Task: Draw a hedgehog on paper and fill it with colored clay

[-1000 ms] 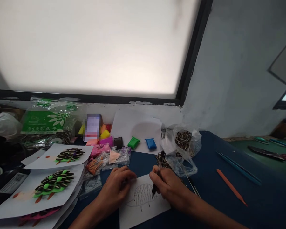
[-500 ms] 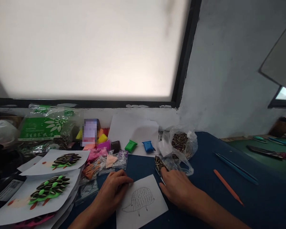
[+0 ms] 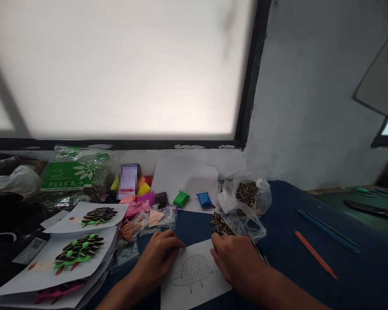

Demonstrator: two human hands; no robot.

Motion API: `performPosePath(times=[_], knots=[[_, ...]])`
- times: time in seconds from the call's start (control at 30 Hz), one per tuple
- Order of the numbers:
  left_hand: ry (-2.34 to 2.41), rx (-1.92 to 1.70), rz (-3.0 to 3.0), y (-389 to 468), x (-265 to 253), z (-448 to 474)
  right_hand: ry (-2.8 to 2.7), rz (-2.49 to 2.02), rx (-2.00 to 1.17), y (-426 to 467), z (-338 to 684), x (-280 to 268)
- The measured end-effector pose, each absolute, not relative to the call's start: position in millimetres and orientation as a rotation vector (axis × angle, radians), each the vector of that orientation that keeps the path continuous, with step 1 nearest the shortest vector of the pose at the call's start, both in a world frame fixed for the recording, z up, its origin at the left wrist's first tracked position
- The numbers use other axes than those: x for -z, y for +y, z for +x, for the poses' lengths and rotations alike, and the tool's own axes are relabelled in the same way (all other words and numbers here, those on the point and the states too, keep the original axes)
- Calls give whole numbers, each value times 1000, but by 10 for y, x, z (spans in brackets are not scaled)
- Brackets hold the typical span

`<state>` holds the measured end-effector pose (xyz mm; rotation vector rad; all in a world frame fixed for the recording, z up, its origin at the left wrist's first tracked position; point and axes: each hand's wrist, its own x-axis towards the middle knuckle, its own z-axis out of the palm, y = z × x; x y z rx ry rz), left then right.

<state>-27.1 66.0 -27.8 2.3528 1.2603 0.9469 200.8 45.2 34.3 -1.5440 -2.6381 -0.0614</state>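
Note:
A sheet of paper (image 3: 210, 296) with a pencil-like line drawing of a hedgehog lies on the dark blue table in front of me. My left hand (image 3: 160, 257) is closed at its upper left edge, fingers curled and pressed together on the paper. At the upper right edge, the bent fingers of my right hand (image 3: 234, 258) close on the sheet; their tips are partly hidden. Just beyond that hand is a small heap of striped sunflower seeds (image 3: 220, 224). A thin, light-edged dark object (image 3: 261, 252) shows beside the right wrist, its kind unclear.
A clear bag of seeds (image 3: 247, 193) stands behind the heap. Green (image 3: 181, 199) and blue clay packs (image 3: 204, 199) lie nearby. Finished hedgehog pictures (image 3: 80, 254) are stacked left, beside colourful clay packets (image 3: 137, 211). An orange tool (image 3: 317, 256) and blue tweezers (image 3: 328, 230) lie right.
My right hand has come back from the seed heap to the paper's upper right edge, uncovering more seeds. The left hand stays on the paper. The view has shifted slightly left.

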Motion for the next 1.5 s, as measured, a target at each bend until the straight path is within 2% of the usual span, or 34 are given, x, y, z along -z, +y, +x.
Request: performPosePath(times=[0.2,0.37,0.7,0.9,1.1,1.3,1.5], knots=[[1247,-940,2457,643,209,-268,-2646,-1121,360,421,1883,-6],[1265,-859,2573,598,123,-227,-2654,-1113,453,472,1882,225],[1314,-840,2590,567,115,-225,-2693,-1170,469,458,1837,189],[1305,-940,2540,615,178,-252,-2746,-1224,372,446,1822,121],[1277,-1009,2537,585,175,-233,-2817,-1332,121,449,1840,-240],[1290,-1096,2521,593,5,-257,-2824,-1415,20,534,1788,-573],[1413,-994,2508,392,44,-304,-2868,-1375,-66,541,1613,-746]])
